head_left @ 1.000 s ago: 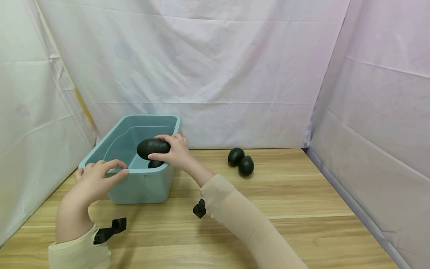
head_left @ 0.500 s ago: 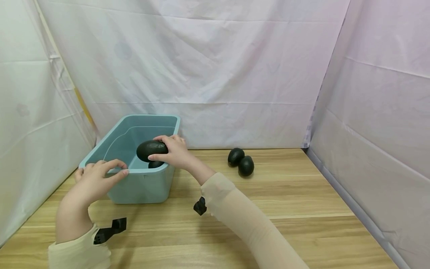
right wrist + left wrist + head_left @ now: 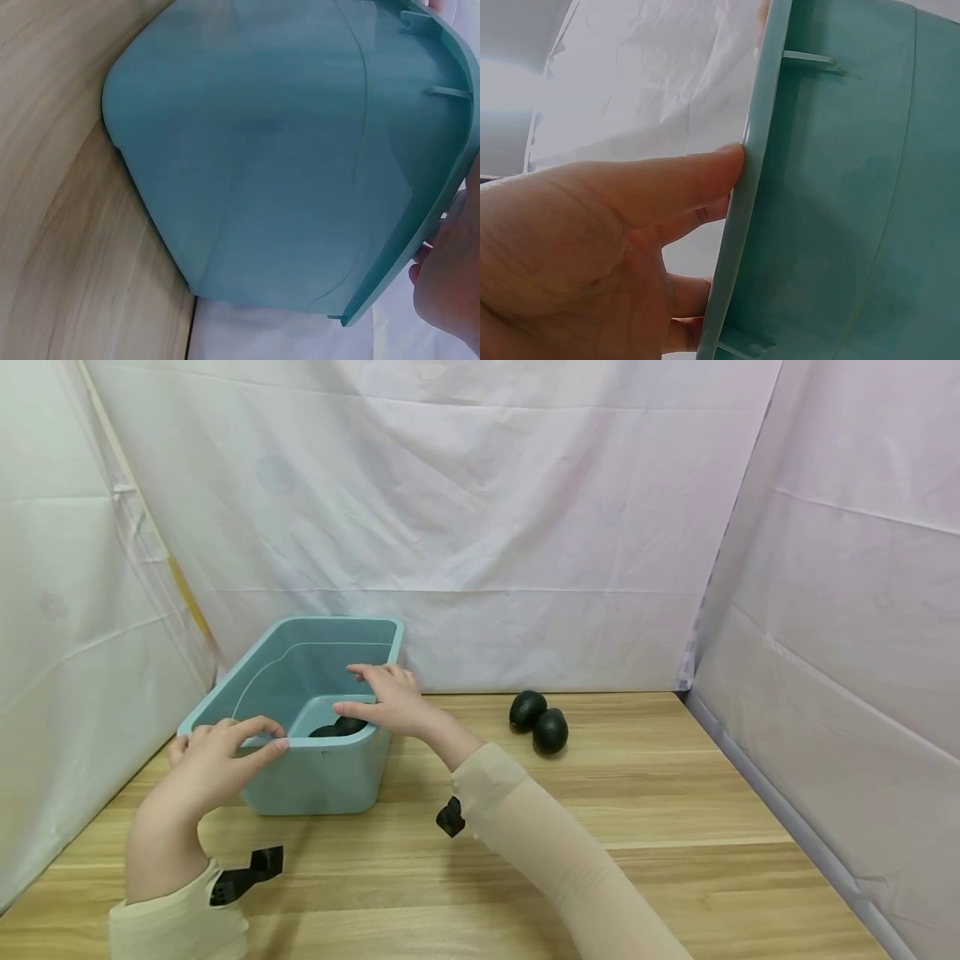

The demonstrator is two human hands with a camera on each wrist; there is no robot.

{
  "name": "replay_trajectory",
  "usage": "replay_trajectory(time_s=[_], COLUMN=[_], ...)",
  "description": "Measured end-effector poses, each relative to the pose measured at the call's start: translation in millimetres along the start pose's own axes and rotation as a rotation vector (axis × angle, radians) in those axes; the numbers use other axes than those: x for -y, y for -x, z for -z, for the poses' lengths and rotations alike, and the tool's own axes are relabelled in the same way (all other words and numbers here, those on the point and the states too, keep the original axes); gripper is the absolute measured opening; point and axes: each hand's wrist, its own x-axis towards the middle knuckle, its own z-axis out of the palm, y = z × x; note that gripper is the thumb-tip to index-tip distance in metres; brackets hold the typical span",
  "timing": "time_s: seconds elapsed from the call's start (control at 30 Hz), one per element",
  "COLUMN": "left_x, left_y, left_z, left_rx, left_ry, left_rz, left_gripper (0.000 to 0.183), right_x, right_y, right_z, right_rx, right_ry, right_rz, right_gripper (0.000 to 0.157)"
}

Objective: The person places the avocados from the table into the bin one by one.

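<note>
In the head view, a blue-green plastic bin (image 3: 315, 777) stands at the left of the wooden table. My left hand (image 3: 213, 760) grips its near rim, with the thumb outside the wall, as the left wrist view shows of the rim (image 3: 750, 157). My right hand (image 3: 393, 702) hovers over the bin's right near corner, fingers spread and holding nothing. Below it in the bin lie dark oval fruits (image 3: 349, 725) that look like avocados, partly hidden by the near wall and the thumb. The right wrist view has the bin's outer wall (image 3: 247, 165), with the hand (image 3: 454, 270) at the edge.
Two more dark oval fruits (image 3: 551, 731) lie against each other on the wooden table (image 3: 637, 802), right of the bin. White cloth (image 3: 525, 527) hangs behind the table and along both sides.
My right hand has let go of the dark oval fruit, which has dropped into the bin. Its fingers are now apart in nearly the same place. My left hand has not moved.
</note>
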Motion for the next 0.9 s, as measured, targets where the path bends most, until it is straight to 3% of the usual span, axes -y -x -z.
replay_trajectory(time_s=[0.9], left_x=[-2.7], left_y=[1.6], left_z=[0.1], left_rx=[-0.004], left_ry=[-0.011], left_rz=[0.001], left_gripper=[0.037], right_x=[-1.5], right_y=[10.2], right_z=[4.8], right_rx=[0.024], right_ry=[0.085], right_rz=[0.055], right_gripper=[0.075])
